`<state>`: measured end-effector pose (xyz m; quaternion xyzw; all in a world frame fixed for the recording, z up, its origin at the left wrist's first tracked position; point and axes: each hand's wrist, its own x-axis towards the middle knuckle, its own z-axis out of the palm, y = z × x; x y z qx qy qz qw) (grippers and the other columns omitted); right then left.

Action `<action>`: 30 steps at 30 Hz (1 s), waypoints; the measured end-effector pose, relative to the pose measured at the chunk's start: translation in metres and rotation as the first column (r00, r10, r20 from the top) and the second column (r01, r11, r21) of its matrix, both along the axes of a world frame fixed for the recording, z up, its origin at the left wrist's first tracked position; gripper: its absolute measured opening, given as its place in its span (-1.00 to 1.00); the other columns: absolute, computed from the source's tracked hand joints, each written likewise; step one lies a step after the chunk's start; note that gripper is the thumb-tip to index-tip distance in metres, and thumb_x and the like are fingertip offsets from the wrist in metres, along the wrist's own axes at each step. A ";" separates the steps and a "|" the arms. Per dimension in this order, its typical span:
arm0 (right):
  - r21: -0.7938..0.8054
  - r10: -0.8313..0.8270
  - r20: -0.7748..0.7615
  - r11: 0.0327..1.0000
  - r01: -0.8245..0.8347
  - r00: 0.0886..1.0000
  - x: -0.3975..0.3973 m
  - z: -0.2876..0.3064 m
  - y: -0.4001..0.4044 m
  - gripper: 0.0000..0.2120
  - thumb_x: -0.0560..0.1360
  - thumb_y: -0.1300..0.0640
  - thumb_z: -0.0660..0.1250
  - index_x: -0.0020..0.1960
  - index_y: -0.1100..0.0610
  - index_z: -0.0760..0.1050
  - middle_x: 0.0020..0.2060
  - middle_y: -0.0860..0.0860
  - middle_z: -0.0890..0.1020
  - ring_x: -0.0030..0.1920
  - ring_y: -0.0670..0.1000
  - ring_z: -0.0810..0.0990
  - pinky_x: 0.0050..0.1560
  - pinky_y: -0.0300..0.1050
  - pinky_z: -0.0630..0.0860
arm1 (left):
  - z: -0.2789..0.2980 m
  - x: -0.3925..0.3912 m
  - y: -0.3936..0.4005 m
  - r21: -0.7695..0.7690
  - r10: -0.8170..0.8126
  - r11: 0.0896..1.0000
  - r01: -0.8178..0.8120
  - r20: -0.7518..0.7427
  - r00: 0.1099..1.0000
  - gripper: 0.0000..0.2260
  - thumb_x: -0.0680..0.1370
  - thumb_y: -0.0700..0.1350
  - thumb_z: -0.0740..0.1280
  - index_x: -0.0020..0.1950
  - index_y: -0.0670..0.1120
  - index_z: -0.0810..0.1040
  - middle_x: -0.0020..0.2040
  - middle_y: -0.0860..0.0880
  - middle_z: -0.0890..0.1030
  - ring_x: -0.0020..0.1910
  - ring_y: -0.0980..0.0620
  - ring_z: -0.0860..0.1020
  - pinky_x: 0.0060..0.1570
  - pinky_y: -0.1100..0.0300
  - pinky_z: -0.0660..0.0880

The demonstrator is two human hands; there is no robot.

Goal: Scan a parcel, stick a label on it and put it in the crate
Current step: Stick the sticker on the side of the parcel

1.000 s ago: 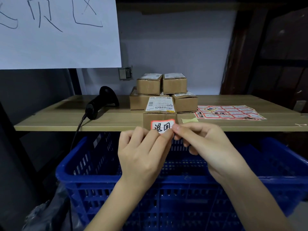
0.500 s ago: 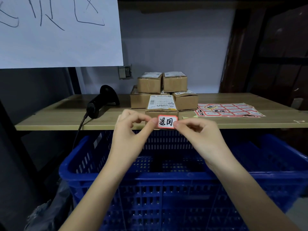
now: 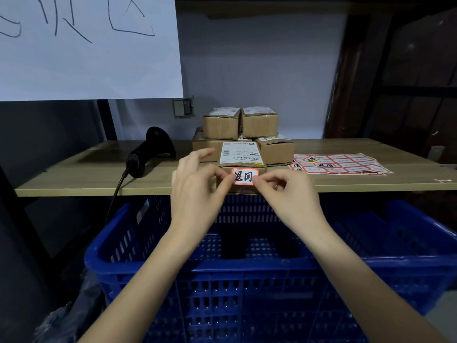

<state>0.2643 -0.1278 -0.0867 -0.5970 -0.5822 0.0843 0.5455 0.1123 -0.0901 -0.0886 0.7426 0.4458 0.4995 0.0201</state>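
A small cardboard parcel with a white shipping slip on top sits at the front edge of the wooden shelf. A red-bordered white label with black handwriting lies against the parcel's front face. My left hand pinches the label's left edge with thumb and forefinger. My right hand pinches its right edge the same way. Below the shelf stands the blue plastic crate, its bottom showing through the open top.
A black barcode scanner with its cable rests on the shelf to the left. Several more cardboard parcels are stacked behind. A sheet of red-bordered labels lies at the right. A large white paper sign hangs above left.
Both hands rose with the label from below the shelf edge up to the parcel's front face. The label now lies flat against the box.
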 end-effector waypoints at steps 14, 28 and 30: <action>-0.009 -0.171 0.220 0.984 0.177 0.960 -0.002 -0.003 0.008 -0.82 0.44 -0.08 0.33 -0.28 -0.04 0.58 -0.50 -0.08 0.51 -0.45 -0.16 0.43 -0.45 -0.24 0.23 | -0.003 0.000 0.011 0.034 -0.063 0.997 0.064 -0.031 0.998 -0.84 0.41 0.00 0.38 -0.27 -0.06 0.65 0.08 0.04 0.65 0.05 0.00 0.61 0.10 -0.07 0.45; 0.242 -0.210 0.385 0.963 0.121 0.899 0.003 -0.007 0.016 -0.85 0.41 0.09 0.39 -0.28 0.15 0.60 -0.01 0.03 0.56 0.06 0.05 0.47 -0.07 -0.17 0.33 | -0.005 0.005 0.012 0.025 -0.024 0.999 0.025 -0.036 0.999 -0.89 0.42 -0.05 0.43 -0.26 -0.06 0.65 0.10 0.03 0.62 0.04 0.02 0.59 0.09 0.01 0.36; 0.239 -0.153 0.364 0.969 0.067 0.919 0.003 -0.008 0.017 -0.85 0.41 0.14 0.40 -0.30 0.18 0.59 0.05 0.05 0.58 0.09 0.08 0.51 -0.03 -0.14 0.38 | -0.006 0.005 0.013 0.030 -0.020 0.999 0.021 -0.043 0.999 -0.89 0.43 -0.05 0.43 -0.25 -0.06 0.65 0.10 0.03 0.62 0.04 0.01 0.59 0.08 0.03 0.35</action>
